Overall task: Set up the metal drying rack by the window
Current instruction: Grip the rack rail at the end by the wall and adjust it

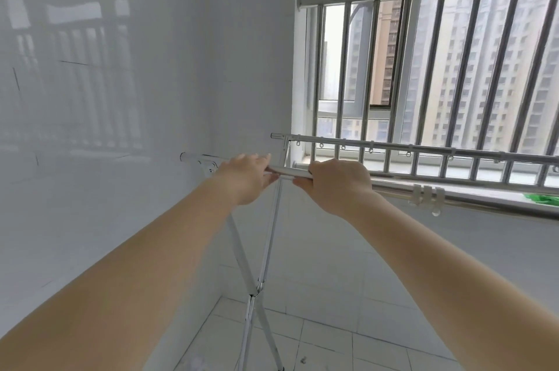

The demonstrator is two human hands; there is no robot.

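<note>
Hands are both resting on the near top rail (pixel 287 172) of the metal drying rack (pixel 273 219), close together. Your left hand (pixel 246 177) is lying over the rail with fingers stretched along it and the thumb underneath, pinching it loosely rather than wrapping it fully. Your right hand (pixel 335 184) is curling down over the same rail just beside the left, knuckles up, closing around the tube.

The rack is standing in the corner where the white wall (pixel 121 98) is meeting the window (pixel 423 68), its crossed legs (pixel 257 292) meeting at a pivot above the tiled floor (pixel 317 340). A second, far rail (pixel 393 145) with small hanging rings is running parallel, nearer the window bars (pixel 453 68), roughly level with the sill (pixel 453 186). Some pale clips (pixel 428 196) are sitting on the near rail to the right of your right hand, well apart from it. Something green (pixel 541 198) is lying on the sill at the right edge, too cropped to identify.
</note>
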